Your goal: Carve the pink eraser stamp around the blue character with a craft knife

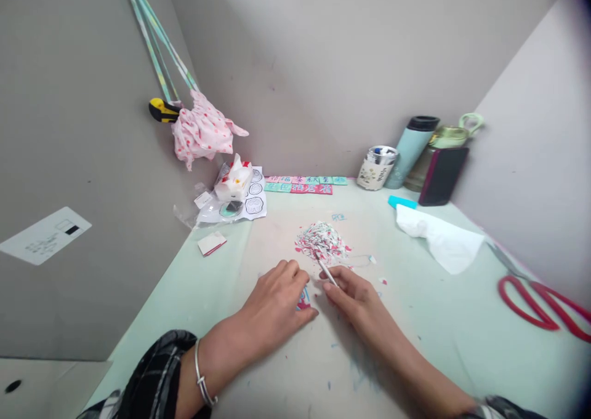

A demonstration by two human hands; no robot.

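Observation:
My left hand [281, 293] rests on the table with its fingers curled, pinching a small flat magenta piece with blue lines [303, 299] against the surface; most of it is covered. Close by on the right, my right hand [353, 293] grips a slim pale pen-shaped tool [327, 273]. The dark tip of that tool points up and left at the front edge of a heap of white, pink and blue shavings [323, 240]. Behind the heap stand rows of small pink and green tiles with blue characters [305, 184] along the wall.
At the back left, a tissue pack [235, 182] sits on printed sheets [255, 205] near a small white-and-red block [212, 243]. To the right are a pen cup [376, 168], bottles [410, 151], a phone [443, 176], a tissue [438, 234] and red-handled scissors [526, 302]. A pink cloth bag [203, 130] hangs left.

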